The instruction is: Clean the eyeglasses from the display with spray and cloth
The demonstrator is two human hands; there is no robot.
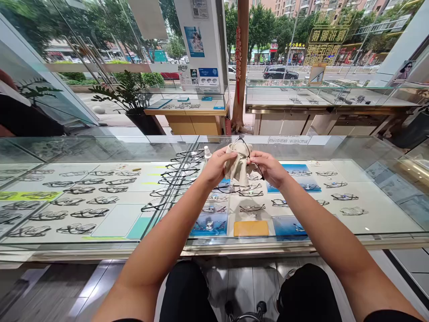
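Above the glass counter, my left hand (216, 166) is closed on a beige cleaning cloth (241, 172), which is bunched over the front of a pair of dark-framed eyeglasses (247, 143). Fingers of my right hand (272, 169) pinch the same eyeglasses at their right side, where the cloth's edge meets the frame. One thin dark temple hangs down by the right hand. Most of the lenses are hidden under the cloth. Just left of my left hand stands a white-capped spray bottle (207, 153), partly covered by the hand.
A row of eyeglasses (179, 171) runs on the glass counter (127, 154) left of my left arm. Inside the case lie several more frames, blue display cards (295, 174) and a yellow case (251, 228). Part of a person (27, 112) shows at far left.
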